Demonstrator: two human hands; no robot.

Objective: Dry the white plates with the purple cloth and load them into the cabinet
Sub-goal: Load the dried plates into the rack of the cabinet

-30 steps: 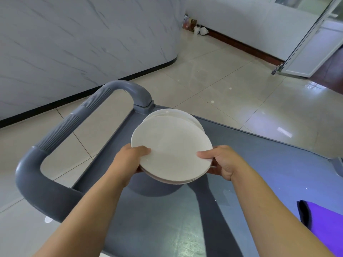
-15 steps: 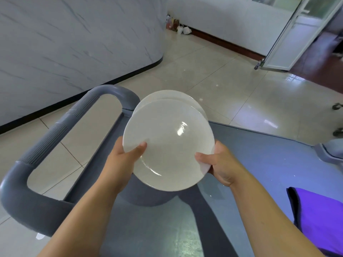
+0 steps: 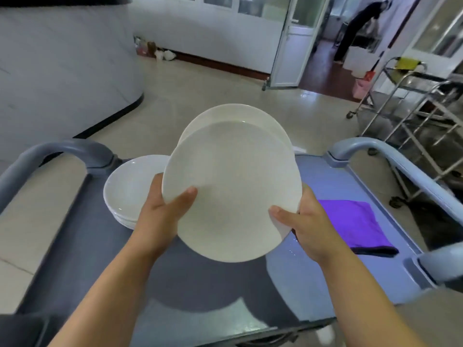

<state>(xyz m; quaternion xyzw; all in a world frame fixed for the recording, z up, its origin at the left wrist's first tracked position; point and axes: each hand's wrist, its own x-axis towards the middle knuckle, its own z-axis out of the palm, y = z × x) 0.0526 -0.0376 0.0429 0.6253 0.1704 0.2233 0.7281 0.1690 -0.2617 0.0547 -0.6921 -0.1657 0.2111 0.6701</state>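
Note:
I hold a small stack of white plates point(image 3: 233, 186) tilted toward me above the grey cart point(image 3: 82, 246). My left hand point(image 3: 162, 211) grips the stack's left rim, thumb on the top plate. My right hand point(image 3: 308, 226) grips the right rim, thumb on the face. A second plate's edge point(image 3: 233, 113) shows behind the front one. Another stack of white plates point(image 3: 132, 191) stays on the cart at the left. The purple cloth point(image 3: 355, 224) lies flat on the cart at the right. No cabinet is in view.
The cart has grey handles at left point(image 3: 50, 151) and right point(image 3: 390, 161). A metal trolley frame point(image 3: 413, 108) stands to the right. A curved marble wall point(image 3: 62, 71) is at left, and a person point(image 3: 358, 26) stands beyond an open door point(image 3: 290, 41).
Both hands lifted the held plates higher and to the right, leaving a stack behind on the cart. The view swung up and right, showing the cloth, trolley and doorway.

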